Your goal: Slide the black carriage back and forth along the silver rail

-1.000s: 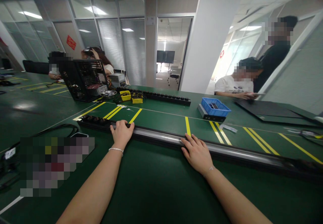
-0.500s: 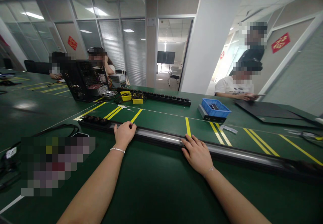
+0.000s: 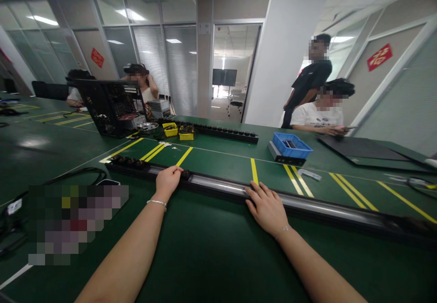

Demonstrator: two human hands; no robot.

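Note:
A long black rail (image 3: pixel 218 185), apparently a power strip casing, lies across the table in front of me, with a shiny grey metal channel along its middle. Black socket-like modules (image 3: pixel 131 163) sit in its left end. My left hand (image 3: pixel 167 182) is over the rail right of these, fingers curled together at the far edge; whatever they grip is hidden. Just right of those fingertips a small black piece (image 3: pixel 186 174) sits in the channel. My right hand (image 3: pixel 268 207) rests flat on the rail further right, fingers stretched out and slightly spread.
Behind stand an open computer case (image 3: pixel 112 107), yellow bins (image 3: pixel 170 130) with cables, a similar black strip (image 3: pixel 228 133) and a blue basket (image 3: pixel 292 146). Black cables (image 3: pixel 85 170) lie left. People sit across the table; a person (image 3: pixel 309 82) stands at right.
My left hand has shifted slightly left along the rail, uncovering the small black piece. My right hand stays put. The standing person at right has moved left.

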